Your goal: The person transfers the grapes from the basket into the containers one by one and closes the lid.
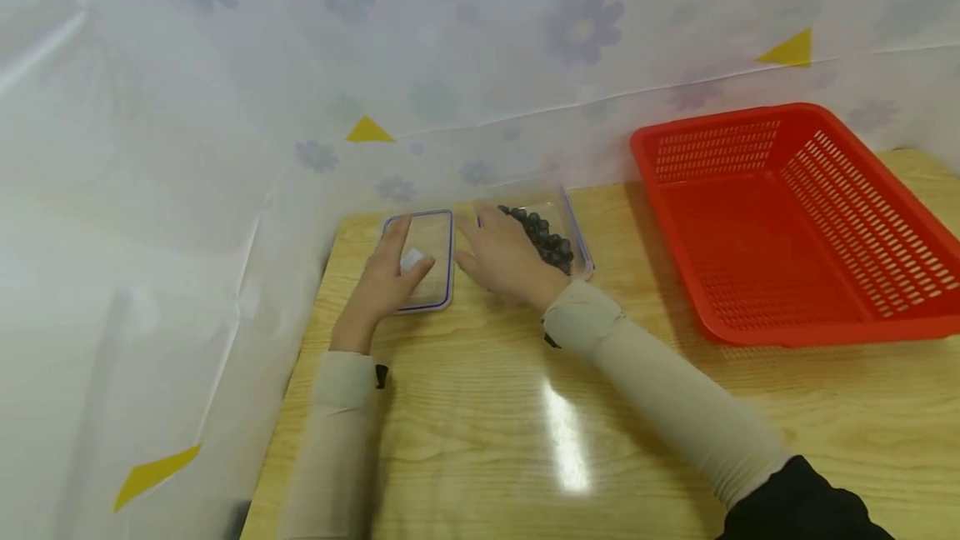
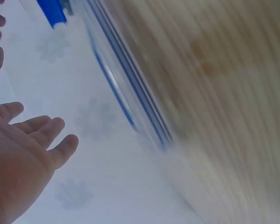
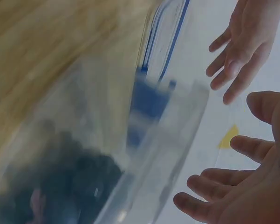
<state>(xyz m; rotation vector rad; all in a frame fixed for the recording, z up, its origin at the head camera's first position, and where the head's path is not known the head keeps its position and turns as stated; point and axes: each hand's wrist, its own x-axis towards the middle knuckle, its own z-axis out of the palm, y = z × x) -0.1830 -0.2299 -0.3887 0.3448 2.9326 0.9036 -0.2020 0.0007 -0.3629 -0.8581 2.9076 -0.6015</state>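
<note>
Over a clear, blue-edged rectangular plastic piece (image 1: 438,297) with a white label, my left hand (image 1: 381,280) spreads its thumb and fingers. To the right stands a clear plastic box (image 1: 555,211) with a bunch of dark grapes (image 1: 551,244) in it. My right hand (image 1: 504,255) reaches over that box's left side, fingers extended and nothing in them. In the left wrist view, the left palm (image 2: 23,158) is seen beside the blue-edged piece. The right wrist view shows the right hand (image 3: 242,182) beside the grape box, with a blue clip (image 3: 146,102) close by.
A large red plastic basket (image 1: 780,257) with slotted sides stands on the right of the wooden table (image 1: 465,423). Flower-printed white sheeting (image 1: 480,48) rises behind and to the left, marked with yellow triangles (image 1: 369,131).
</note>
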